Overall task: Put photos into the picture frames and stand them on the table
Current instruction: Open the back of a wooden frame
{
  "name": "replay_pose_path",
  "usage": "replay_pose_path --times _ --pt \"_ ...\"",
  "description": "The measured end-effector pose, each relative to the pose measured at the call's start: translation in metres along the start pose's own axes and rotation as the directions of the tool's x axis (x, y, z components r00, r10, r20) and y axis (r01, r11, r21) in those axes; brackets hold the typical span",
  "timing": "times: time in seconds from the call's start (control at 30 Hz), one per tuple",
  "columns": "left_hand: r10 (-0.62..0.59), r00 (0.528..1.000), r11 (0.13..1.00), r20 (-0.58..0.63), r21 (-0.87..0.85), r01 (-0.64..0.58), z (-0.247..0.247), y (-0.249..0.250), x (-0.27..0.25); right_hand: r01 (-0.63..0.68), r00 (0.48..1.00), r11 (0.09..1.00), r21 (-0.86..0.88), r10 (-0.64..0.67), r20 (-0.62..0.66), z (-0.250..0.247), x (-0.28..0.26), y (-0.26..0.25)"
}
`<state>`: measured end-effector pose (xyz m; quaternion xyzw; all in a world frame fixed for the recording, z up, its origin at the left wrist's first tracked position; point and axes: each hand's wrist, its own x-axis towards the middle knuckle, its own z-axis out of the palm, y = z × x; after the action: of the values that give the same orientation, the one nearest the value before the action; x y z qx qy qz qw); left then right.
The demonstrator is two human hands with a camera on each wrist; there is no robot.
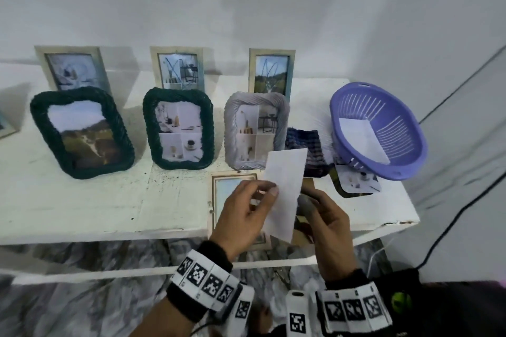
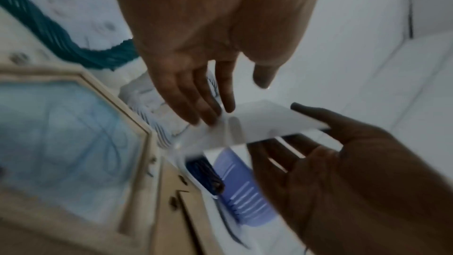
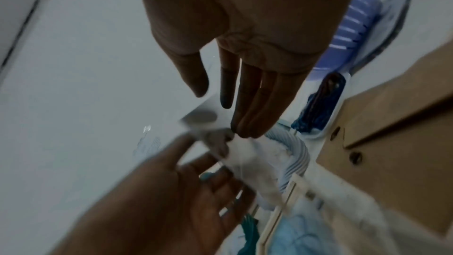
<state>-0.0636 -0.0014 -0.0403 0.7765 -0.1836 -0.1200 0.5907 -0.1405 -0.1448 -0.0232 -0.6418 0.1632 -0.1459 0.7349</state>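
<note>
Both hands (image 1: pixel 243 213) (image 1: pixel 325 221) pinch blank photo (image 1: pixel 284 189); basket (image 1: pixel 405 145) right, frames (image 1: pixel 178 131) behind.

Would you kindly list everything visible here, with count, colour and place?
Flat-edged frames: three, pale, standing at the back by the wall, photos inside.
Woven frames: two dark green, one grey, standing in the front row, photos inside.
Dark blue woven frame: one, right of the grey one.
Frame lying flat: one, pale, near table edge, under the hands.
Basket: one, purple, right end of table, white sheet inside.
Loose photos: a few, under the basket's edge.
White sheet: one, held above the flat frame.
Left hand: pinches the sheet.
Right hand: behind the sheet's right edge, grip unclear.
</note>
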Motion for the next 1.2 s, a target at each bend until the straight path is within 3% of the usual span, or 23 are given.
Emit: replay_pose_path --times 0.07,0.23,0.3,0.4,0.47,0.53,0.63,0.83,0.93,1.07,1.2 --pt "-0.031 0.996 0.984 0.087 -0.170 0.046 0.010 0.009 0.001 0.072 0.997 0.993 -0.096 -0.069 0.038 -0.004 -0.001 -0.003" --pt "-0.059 0.997 0.996 -0.044 -0.076 0.056 0.037 0.007 0.014 0.208 0.978 0.898 -0.388 -0.176 0.117 -0.040 0.015 -0.011" --pt "-0.101 0.990 0.993 -0.097 -0.076 0.094 0.054 0.009 0.027 0.311 0.943 0.733 -0.605 -0.318 0.100 -0.071 0.033 -0.015" --pt "-0.181 0.974 0.983 -0.139 -0.066 0.173 0.082 0.010 0.047 0.307 0.864 0.341 -0.888 -0.490 0.111 -0.128 0.065 -0.015" --pt "-0.236 0.955 0.972 -0.178 -0.036 0.234 0.103 0.007 0.062 0.233 0.872 0.134 -0.963 -0.468 0.146 -0.163 0.084 -0.014" --pt "-0.275 0.935 0.958 -0.223 0.015 0.286 0.124 0.007 0.075 0.228 0.884 0.049 -0.972 -0.428 0.186 -0.188 0.098 -0.013" --pt "-0.281 0.911 0.953 -0.303 0.020 0.301 0.142 0.012 0.089 0.320 0.852 0.025 -0.947 -0.446 0.276 -0.206 0.106 -0.015" --pt "-0.335 0.887 0.922 -0.317 0.084 0.378 0.177 0.018 0.107 0.424 0.800 0.193 -0.885 -0.537 0.266 -0.234 0.123 -0.026" --pt "-0.309 0.892 0.901 -0.330 0.199 0.386 0.197 0.026 0.119 0.456 0.793 0.228 -0.860 -0.542 0.277 -0.243 0.130 -0.031" --pt "-0.288 0.889 0.844 -0.355 0.344 0.411 0.213 0.031 0.129 0.505 0.774 0.202 -0.839 -0.535 0.337 -0.241 0.131 -0.030" --pt "-0.309 0.891 0.698 -0.334 0.556 0.451 0.217 0.031 0.134 0.522 0.783 0.133 -0.843 -0.465 0.412 -0.235 0.128 -0.023"
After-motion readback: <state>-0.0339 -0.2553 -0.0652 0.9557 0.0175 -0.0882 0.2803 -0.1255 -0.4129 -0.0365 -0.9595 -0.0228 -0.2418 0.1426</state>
